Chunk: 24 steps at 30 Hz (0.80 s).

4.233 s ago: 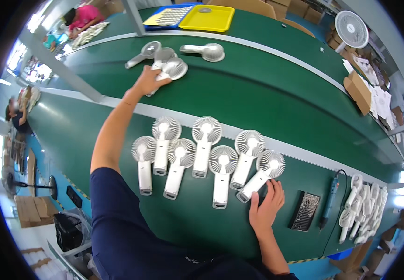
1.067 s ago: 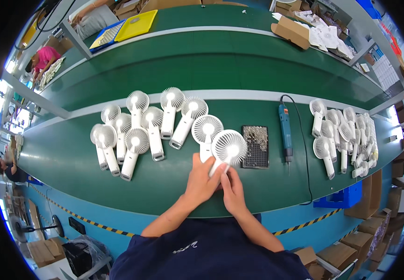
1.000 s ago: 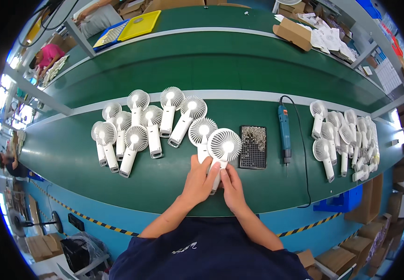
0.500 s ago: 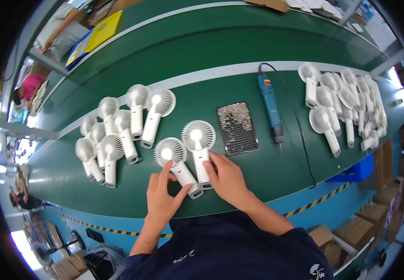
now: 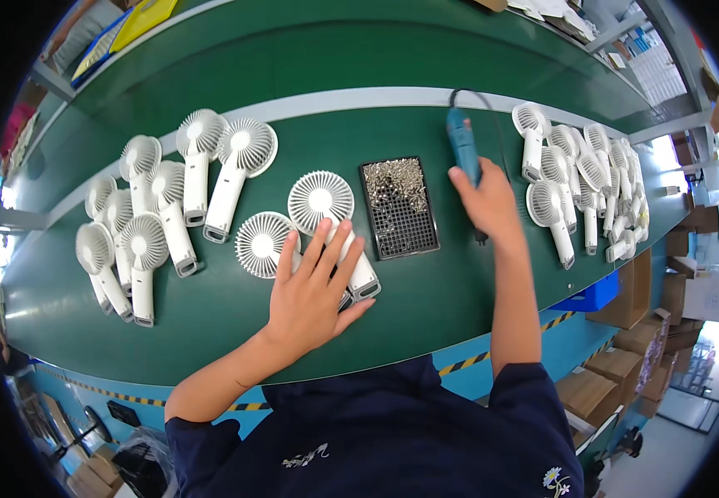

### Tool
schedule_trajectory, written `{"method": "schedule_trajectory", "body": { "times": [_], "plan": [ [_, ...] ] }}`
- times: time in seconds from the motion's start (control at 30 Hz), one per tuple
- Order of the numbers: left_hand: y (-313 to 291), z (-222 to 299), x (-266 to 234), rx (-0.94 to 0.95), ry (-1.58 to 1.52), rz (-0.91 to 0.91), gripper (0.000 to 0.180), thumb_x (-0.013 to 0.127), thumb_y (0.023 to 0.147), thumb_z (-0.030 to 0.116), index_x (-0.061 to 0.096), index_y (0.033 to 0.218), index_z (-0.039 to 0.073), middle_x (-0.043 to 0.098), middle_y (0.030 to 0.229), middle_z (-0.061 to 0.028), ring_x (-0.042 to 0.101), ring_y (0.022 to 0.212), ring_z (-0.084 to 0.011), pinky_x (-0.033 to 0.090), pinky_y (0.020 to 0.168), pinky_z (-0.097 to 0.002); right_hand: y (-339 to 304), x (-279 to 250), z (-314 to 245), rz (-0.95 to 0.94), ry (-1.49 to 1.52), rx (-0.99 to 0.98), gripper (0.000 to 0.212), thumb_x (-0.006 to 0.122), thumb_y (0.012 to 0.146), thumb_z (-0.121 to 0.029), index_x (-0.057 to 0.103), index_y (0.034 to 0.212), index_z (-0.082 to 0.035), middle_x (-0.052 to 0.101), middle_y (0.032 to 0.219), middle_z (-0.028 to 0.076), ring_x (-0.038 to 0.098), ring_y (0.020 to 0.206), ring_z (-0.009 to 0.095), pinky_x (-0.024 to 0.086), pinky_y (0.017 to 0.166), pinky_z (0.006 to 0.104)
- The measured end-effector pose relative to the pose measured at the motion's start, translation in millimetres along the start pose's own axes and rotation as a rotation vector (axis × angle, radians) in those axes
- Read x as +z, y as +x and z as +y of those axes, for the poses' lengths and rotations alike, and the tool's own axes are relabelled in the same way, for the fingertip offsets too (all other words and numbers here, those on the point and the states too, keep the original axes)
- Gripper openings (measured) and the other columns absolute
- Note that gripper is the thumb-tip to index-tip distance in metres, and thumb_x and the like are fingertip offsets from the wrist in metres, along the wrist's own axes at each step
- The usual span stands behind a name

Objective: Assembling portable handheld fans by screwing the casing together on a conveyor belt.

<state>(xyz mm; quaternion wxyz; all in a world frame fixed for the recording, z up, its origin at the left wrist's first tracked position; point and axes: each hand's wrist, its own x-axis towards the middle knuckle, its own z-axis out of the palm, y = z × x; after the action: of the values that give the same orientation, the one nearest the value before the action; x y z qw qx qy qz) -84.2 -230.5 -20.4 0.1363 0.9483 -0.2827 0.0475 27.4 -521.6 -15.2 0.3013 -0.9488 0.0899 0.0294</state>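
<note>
Left hand [image 5: 314,299] is splayed wide over the handles of two white fans [image 5: 320,195] mid-bench, just left of the black tray [image 5: 399,228]. Right hand [image 5: 489,203] is on the blue electric screwdriver [image 5: 461,137], can't tell if the fingers are wrapped round it tbh.

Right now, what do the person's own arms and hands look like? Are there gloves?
No gloves: the left hand and right hand are bare, with five-fingered shapes, and no watch or bracelet shows. The forearms are bare too, below short, dark navy sleeves. The matching shirt has a white squiggly marking and white-and-yellow flowers.
</note>
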Motion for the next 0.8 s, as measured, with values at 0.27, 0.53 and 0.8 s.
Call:
{"method": "schedule_trajectory", "body": {
  "times": [0.27, 0.53, 0.8],
  "plan": [
    [17, 11, 8, -0.113, -0.010, 0.070, 0.075, 0.068, 0.083, 0.047, 0.049, 0.142, 0.002, 0.040, 0.153, -0.0156, 0.034, 0.145, -0.0318, 0.020, 0.115, -0.0565, -50, 6, -78, 0.328, 1.625, -0.843, 0.076, 0.047, 0.087, -0.077, 0.050, 0.126, -0.012, 0.051, 0.105, 0.003, 0.045, 0.049, 0.010, 0.036, 0.044, 0.0253],
    [22, 14, 8, -0.176, -0.005, 0.066, 0.077, 0.070, 0.082, 0.044, 0.048, 0.142, 0.002, 0.045, 0.151, -0.0089, 0.034, 0.145, -0.0301, 0.017, 0.116, -0.0547, -42, 46, -72, 0.124, 1.581, -0.727, 0.103, 0.037, 0.066, -0.098, 0.057, 0.113, -0.008, 0.052, 0.079, 0.003, 0.046, 0.041, 0.013, 0.039, 0.040, 0.0293],
    [21, 10, 7, -0.176, -0.032, 0.060, 0.076, 0.071, 0.081, 0.043, 0.049, 0.142, 0.002, 0.045, 0.151, -0.0092, 0.034, 0.145, -0.0295, 0.018, 0.116, -0.0551, -44, 51, -84, 0.141, 1.748, -0.560, 0.110, 0.033, 0.059, -0.102, 0.052, 0.105, -0.004, 0.052, 0.071, 0.006, 0.046, 0.039, 0.015, 0.042, 0.037, 0.0292]
  ]
}}
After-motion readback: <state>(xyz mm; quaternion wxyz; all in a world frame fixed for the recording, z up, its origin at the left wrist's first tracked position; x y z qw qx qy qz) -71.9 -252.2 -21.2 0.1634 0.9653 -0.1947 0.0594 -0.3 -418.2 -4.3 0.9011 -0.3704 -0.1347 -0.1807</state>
